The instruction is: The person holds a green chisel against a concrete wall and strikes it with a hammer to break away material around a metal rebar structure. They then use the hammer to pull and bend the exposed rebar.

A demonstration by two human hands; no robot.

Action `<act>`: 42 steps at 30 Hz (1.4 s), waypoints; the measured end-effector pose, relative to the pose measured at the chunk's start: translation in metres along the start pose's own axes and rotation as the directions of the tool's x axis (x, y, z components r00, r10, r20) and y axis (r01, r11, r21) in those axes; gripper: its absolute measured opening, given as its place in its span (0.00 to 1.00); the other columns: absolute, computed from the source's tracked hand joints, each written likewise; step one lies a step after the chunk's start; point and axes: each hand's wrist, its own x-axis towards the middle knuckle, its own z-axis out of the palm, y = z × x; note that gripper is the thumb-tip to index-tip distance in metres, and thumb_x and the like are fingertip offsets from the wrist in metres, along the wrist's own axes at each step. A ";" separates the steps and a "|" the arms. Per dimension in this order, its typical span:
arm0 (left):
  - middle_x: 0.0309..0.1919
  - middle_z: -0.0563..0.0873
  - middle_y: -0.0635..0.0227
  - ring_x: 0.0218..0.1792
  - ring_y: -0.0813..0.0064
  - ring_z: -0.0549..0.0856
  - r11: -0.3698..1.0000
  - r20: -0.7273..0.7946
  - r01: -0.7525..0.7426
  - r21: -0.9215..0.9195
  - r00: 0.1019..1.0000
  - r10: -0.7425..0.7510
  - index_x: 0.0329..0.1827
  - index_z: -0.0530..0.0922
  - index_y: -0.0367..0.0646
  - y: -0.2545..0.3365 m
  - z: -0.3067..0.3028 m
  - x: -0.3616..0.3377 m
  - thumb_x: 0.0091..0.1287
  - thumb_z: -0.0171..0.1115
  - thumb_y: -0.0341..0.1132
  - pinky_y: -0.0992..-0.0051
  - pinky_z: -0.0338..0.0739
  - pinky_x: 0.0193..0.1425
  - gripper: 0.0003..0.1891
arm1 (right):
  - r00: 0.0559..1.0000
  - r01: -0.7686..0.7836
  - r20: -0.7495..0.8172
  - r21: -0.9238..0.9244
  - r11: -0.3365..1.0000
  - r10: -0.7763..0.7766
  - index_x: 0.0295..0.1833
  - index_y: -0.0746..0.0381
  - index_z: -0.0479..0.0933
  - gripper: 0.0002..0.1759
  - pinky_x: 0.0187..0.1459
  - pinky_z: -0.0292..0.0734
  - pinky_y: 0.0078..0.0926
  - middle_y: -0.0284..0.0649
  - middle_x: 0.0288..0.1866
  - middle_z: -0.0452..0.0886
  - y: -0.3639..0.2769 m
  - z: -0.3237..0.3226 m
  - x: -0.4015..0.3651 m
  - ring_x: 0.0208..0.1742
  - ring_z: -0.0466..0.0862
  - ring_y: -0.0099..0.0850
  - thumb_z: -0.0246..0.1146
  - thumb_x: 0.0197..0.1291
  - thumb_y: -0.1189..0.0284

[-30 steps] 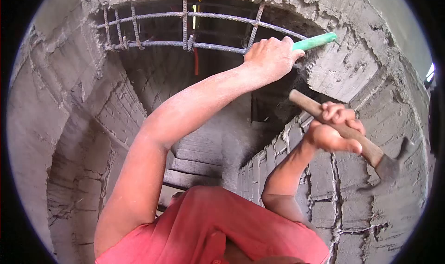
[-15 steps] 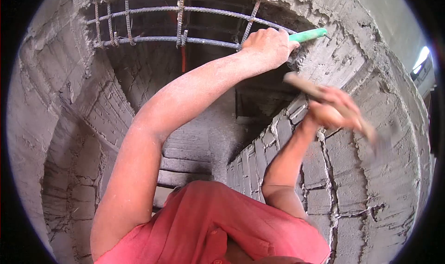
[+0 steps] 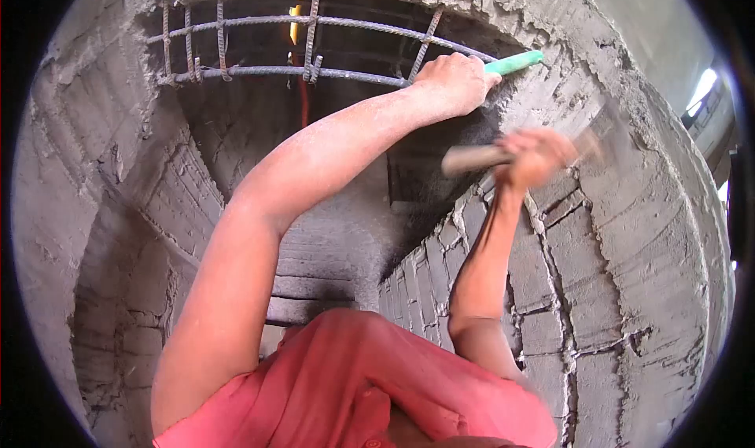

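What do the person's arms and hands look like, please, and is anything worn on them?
The left arm and right arm are bare as far as they show. The left hand and right hand wear no gloves or watch that I can see, though the right one is motion-blurred. The only clothing is a coral-red buttoned shirt.

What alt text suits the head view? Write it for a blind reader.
The left hand holds a green-handled chisel against broken grey concrete beside exposed steel rebar. The right hand, blurred, grips a wooden-handled hammer just below it.
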 end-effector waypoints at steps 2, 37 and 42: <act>0.41 0.87 0.42 0.46 0.43 0.87 0.998 0.116 0.062 -0.008 0.991 -0.060 0.49 0.82 0.34 0.011 -0.012 -0.013 0.77 0.48 0.53 0.48 0.82 0.51 0.27 | 0.616 -0.743 0.302 -0.084 0.664 0.727 0.43 0.61 0.72 0.21 0.22 0.74 0.26 0.34 0.23 0.74 -0.032 0.017 0.003 0.18 0.73 0.25 0.51 0.77 0.53; 0.22 0.79 0.45 0.29 0.41 0.84 0.855 -0.113 -0.072 -0.514 0.993 0.016 0.43 0.75 0.38 0.004 0.074 -0.127 0.76 0.56 0.49 0.54 0.76 0.31 0.19 | 0.957 -0.289 0.078 0.154 0.945 0.280 0.61 0.64 0.68 0.38 0.24 0.71 0.23 0.34 0.27 0.70 -0.081 -0.048 -0.078 0.20 0.72 0.24 0.51 0.71 0.38; 0.23 0.81 0.45 0.30 0.39 0.83 0.900 -0.357 -0.213 -0.381 0.931 0.069 0.42 0.74 0.41 -0.014 0.081 -0.053 0.76 0.55 0.53 0.49 0.73 0.30 0.21 | 0.957 -0.291 0.136 0.431 0.854 0.257 0.53 0.56 0.65 0.37 0.30 0.75 0.31 0.36 0.30 0.70 -0.093 -0.042 -0.069 0.24 0.74 0.29 0.51 0.64 0.31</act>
